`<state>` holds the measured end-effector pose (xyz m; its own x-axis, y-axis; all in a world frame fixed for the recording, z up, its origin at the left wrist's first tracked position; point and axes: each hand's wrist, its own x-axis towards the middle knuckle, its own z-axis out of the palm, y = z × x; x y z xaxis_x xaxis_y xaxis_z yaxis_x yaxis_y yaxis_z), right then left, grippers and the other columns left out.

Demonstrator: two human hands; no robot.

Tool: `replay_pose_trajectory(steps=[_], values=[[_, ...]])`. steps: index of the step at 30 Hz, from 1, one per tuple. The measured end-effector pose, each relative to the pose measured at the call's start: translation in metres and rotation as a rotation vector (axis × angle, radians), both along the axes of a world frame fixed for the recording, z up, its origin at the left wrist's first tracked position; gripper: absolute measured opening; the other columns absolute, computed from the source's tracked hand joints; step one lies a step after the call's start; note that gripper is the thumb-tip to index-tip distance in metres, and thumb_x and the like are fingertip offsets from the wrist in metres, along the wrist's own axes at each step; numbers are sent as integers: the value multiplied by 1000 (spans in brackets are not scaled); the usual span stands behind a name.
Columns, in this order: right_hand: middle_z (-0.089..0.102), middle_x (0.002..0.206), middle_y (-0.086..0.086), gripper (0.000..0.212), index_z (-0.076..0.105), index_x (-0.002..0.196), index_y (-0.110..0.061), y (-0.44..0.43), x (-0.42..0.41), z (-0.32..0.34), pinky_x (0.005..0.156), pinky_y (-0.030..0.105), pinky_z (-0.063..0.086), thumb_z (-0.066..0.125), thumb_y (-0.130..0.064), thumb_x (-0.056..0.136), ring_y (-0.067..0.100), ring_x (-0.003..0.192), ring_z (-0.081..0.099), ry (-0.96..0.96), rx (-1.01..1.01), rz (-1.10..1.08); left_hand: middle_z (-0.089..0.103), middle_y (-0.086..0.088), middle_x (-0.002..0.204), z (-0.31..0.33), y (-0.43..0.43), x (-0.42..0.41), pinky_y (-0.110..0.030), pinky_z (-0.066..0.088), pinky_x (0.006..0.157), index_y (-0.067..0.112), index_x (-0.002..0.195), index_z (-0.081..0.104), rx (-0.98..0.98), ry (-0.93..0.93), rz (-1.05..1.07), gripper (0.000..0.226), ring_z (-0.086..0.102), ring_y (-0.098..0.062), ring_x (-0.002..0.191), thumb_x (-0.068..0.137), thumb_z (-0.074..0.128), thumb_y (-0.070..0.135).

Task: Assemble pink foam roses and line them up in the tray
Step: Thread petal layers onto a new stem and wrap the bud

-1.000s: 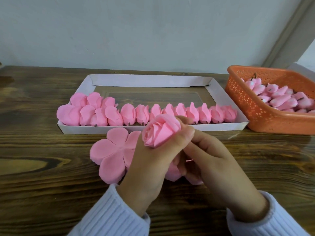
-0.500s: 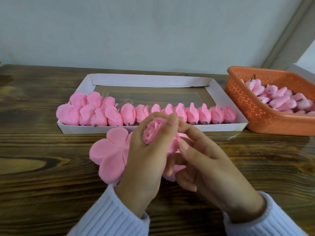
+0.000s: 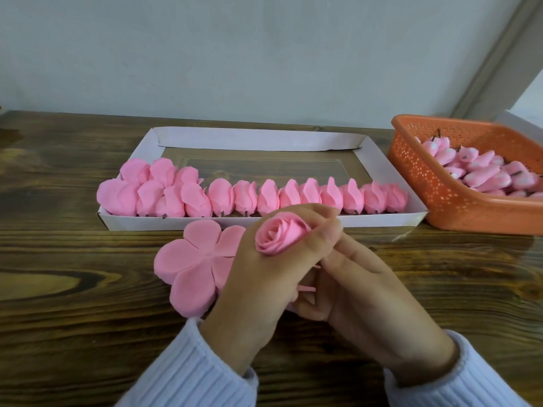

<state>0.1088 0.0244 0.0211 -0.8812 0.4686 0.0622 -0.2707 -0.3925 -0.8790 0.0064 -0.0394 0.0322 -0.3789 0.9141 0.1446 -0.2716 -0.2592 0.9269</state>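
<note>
A flat five-petalled pink foam cutout [image 3: 194,259] is laid on the dark wooden table [image 3: 73,333], touching the left hand [image 3: 258,289], by which a rolled pink foam rose [image 3: 279,235] is gripped. The right hand [image 3: 367,289] is curled beneath it, seemingly pinching its hidden base. Behind, finished pink roses [image 3: 332,196] are lined along the front edge of the white cardboard tray [image 3: 293,223], with open floor beyond them. An orange perforated plastic basket [image 3: 440,201] is stood just right of the tray.

left hand [image 3: 255,283] and right hand [image 3: 376,295], both bare, each emerging from a long white knitted sleeve. left white ribbed sleeve [image 3: 188,365]: fine lengthwise ribs, cuff edge gathered at the wrist. right white ribbed sleeve [image 3: 458,380]: same ribbing, cuff rim slightly rolled. fingernails [image 3: 331,232] short and plain.
</note>
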Motion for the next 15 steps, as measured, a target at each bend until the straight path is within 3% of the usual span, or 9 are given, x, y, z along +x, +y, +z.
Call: replay_pose_trajectory(steps=[2, 4, 6, 8, 9, 12, 14, 15], values=[[57, 73, 7, 40, 65, 116, -18, 1, 1, -1, 69, 34, 36, 73, -36, 81, 13, 67, 56, 1, -5, 20, 73, 2, 100, 0, 0, 0, -18, 39, 39, 27, 69, 71, 8, 1, 9, 16, 55, -5, 43, 59, 72, 40], [56, 67, 5, 34, 65, 102, -6, 2, 2, -1, 61, 28, 41, 66, -36, 85, 12, 59, 52, -70, 2, -19, 73, -6, 95, -1, 0, 1, -21, 42, 40, 29, 73, 72, 31, 19, -20, 15, 59, -10, 47, 61, 73, 39], [55, 60, 4, 33, 67, 83, -7, 2, 1, -1, 52, 22, 38, 53, -36, 88, 12, 51, 48, -158, 29, -54, 65, -21, 69, -1, 0, 2, -21, 42, 39, 28, 81, 75, 20, 18, -32, 22, 48, -11, 33, 64, 71, 42], [57, 60, 3, 28, 70, 83, -13, 2, 0, 0, 55, 27, 35, 51, -33, 89, 11, 52, 51, -142, 23, -49, 59, -7, 50, -1, 1, 3, -21, 40, 38, 28, 85, 76, 4, 12, -17, 28, 42, -10, 29, 64, 70, 45], [58, 63, 4, 23, 70, 94, -13, 2, 0, 0, 57, 28, 35, 57, -31, 87, 12, 56, 54, -77, -14, -20, 64, -2, 55, 0, 2, 3, -20, 39, 36, 28, 83, 76, 0, 1, -3, 27, 46, -7, 32, 63, 70, 45], [56, 73, 9, 45, 61, 120, -6, 4, 0, 1, 58, 26, 39, 70, -25, 80, 14, 65, 56, 22, -96, 49, 73, 6, 91, 0, 2, 1, -14, 40, 37, 27, 68, 73, 20, -4, 33, 16, 59, 2, 48, 60, 71, 41], [55, 69, 7, 34, 64, 111, -4, 4, 1, -1, 59, 27, 38, 64, -24, 83, 13, 61, 52, -24, -78, 17, 73, 10, 94, 1, 1, 1, -13, 42, 41, 29, 64, 72, 25, 38, 24, 11, 65, -1, 57, 59, 72, 39], [55, 65, 6, 28, 65, 102, -3, 4, 1, -1, 59, 27, 37, 58, -25, 86, 12, 57, 50, -61, -60, -3, 73, 11, 86, 2, 0, 1, -15, 42, 40, 27, 68, 73, 22, 47, 11, 14, 65, -2, 57, 60, 72, 39]])
